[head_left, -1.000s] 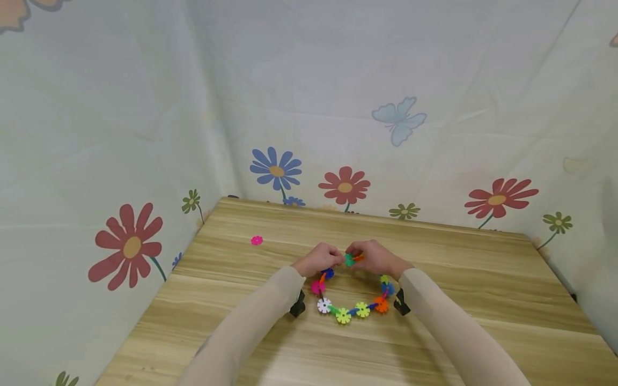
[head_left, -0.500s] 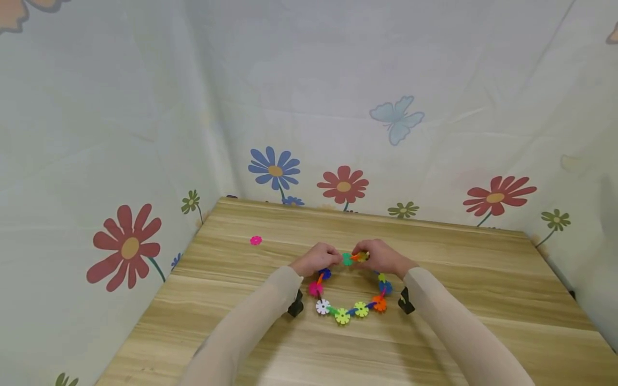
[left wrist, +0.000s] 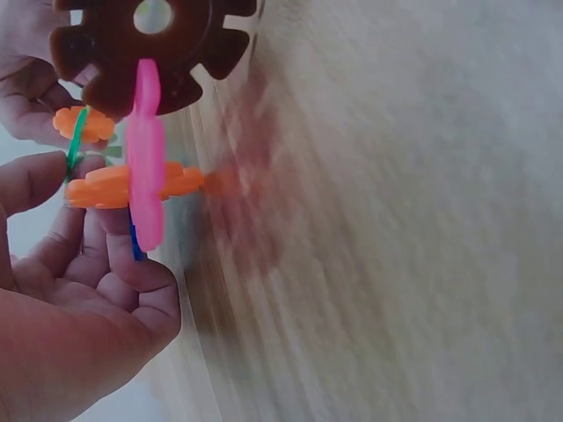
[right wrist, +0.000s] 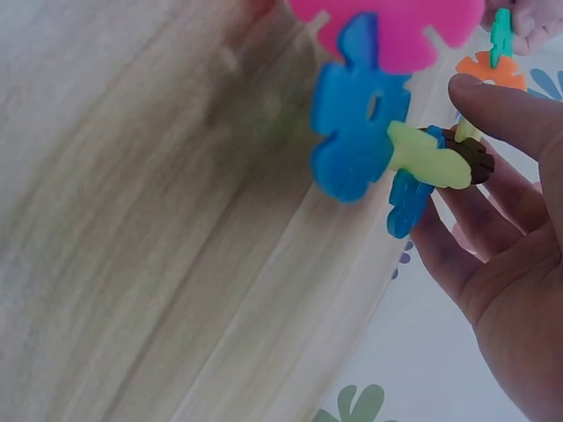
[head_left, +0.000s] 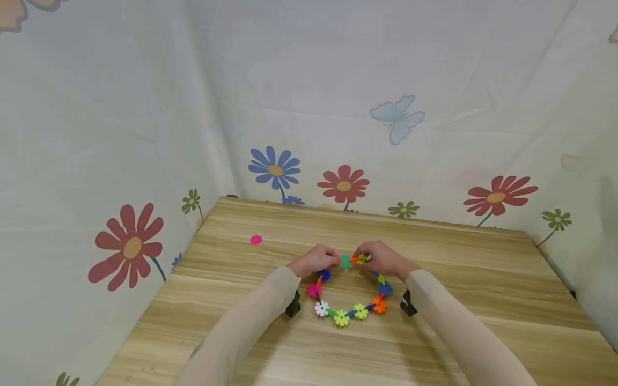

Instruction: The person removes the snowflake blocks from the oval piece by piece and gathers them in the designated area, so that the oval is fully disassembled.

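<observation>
A ring-shaped chain of colourful slotted flower discs (head_left: 341, 318) hangs between both hands, its near side low over the wooden table. My left hand (head_left: 316, 260) pinches the chain's left side at the far end, beside a green disc (head_left: 345, 261); the fingers hide part of that spot. In the left wrist view, orange, pink and brown discs (left wrist: 167, 53) follow on from the left hand (left wrist: 97, 290). My right hand (head_left: 383, 258) holds the right side near a yellow disc (head_left: 362, 259). The right wrist view has its thumb and fingers around a brown disc (right wrist: 475, 158), beside blue discs (right wrist: 356, 132).
A single pink flower disc (head_left: 256, 239) lies on the wooden table (head_left: 458, 268), left of the hands. A pale cloth (head_left: 309, 96) printed with flowers and butterflies hangs behind and beside the table. Black wrist cameras (head_left: 408, 303) sit under both wrists.
My right hand has shifted slightly right, baring the orange and yellow discs between the hands. The left hand has drifted a little left, and the green disc has come clear of the right fingers.
</observation>
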